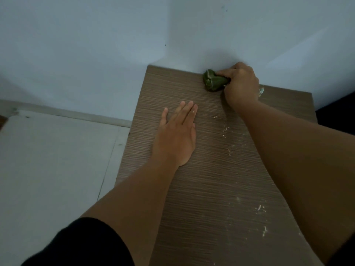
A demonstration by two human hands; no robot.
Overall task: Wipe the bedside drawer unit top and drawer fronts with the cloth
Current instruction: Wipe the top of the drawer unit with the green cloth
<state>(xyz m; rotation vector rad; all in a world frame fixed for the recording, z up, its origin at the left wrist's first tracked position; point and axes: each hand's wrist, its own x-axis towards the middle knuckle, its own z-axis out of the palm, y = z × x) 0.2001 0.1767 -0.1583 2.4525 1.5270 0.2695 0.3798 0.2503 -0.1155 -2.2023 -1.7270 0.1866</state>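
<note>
At the far edge of the drawer unit top (201, 169), the soft, light, bunched cloth (214, 81) is clenched in the right hand (241, 83); left hand (176, 134) laid flat, empty.

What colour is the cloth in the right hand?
Dark green: the bunched cloth, seen in the head view.

Left hand (177, 133) lies flat, palm down, fingers together and pointing to the far side; right hand (240, 83) reaches farther, fingers curled closed in a grip; both forearms bare, extended from the near edge.
</note>
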